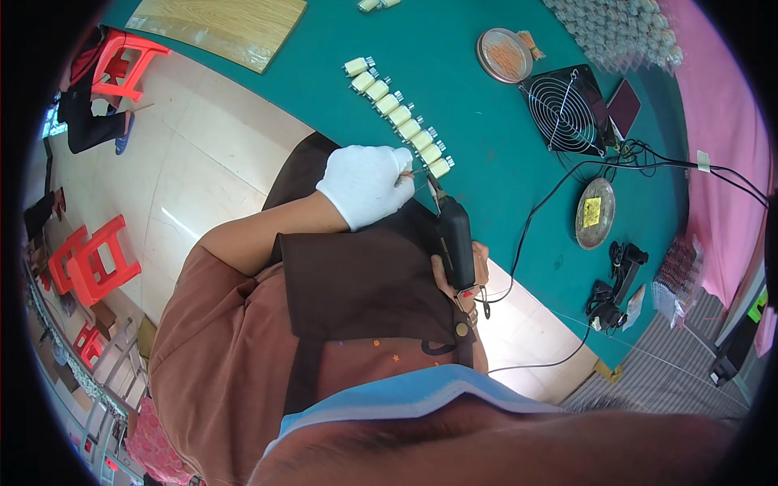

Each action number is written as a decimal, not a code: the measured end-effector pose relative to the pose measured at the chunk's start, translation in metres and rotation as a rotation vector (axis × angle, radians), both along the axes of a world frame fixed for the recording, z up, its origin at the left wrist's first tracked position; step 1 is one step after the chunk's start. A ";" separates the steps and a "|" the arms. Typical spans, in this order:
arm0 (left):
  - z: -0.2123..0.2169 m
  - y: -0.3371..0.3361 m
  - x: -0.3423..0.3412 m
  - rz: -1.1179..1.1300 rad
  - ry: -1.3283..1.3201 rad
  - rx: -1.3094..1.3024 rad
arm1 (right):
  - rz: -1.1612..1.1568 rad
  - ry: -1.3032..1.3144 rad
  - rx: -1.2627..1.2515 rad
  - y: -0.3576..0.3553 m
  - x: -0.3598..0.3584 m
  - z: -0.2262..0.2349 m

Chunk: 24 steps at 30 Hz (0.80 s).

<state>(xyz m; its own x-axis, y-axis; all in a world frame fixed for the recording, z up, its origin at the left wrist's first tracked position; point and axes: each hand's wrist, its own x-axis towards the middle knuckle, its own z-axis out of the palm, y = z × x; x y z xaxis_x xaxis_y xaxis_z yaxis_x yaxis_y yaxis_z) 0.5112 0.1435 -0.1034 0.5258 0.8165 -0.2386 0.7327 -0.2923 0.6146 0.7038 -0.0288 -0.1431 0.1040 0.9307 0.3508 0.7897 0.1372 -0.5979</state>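
**Soldering at the near end of a row of cream connectors**

The person is working on the last piece in a diagonal row of small cream connectors (399, 112) lying on the green worktop (486, 146), the row running from the far side down to the near edge. The left hand (366, 185), in a white glove, is closing its fingertips on something thin, probably a wire or solder, right at the nearest connector (440, 168). The right hand (463, 271), bare, is wrapping fully around the black handle of a soldering iron (454, 239), whose tip is pointing at that same connector. Judging by this, the joint on the end piece is being made; the next move likely calls for a steady tip and a held feed. A black fan (565, 107) and a round metal dish (595, 213) are sitting toward the right edge.
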 end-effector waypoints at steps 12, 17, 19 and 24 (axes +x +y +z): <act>0.000 0.000 0.001 0.007 0.022 0.010 | 0.011 -0.022 0.002 -0.001 0.001 -0.002; -0.002 -0.001 0.001 0.019 0.024 0.035 | -0.009 0.055 -0.037 -0.008 0.006 -0.008; -0.001 -0.001 0.002 0.016 0.021 0.027 | -0.013 0.055 -0.042 -0.009 0.005 -0.007; 0.001 0.000 0.001 0.024 0.015 0.016 | -0.093 0.245 -0.122 -0.012 0.001 0.000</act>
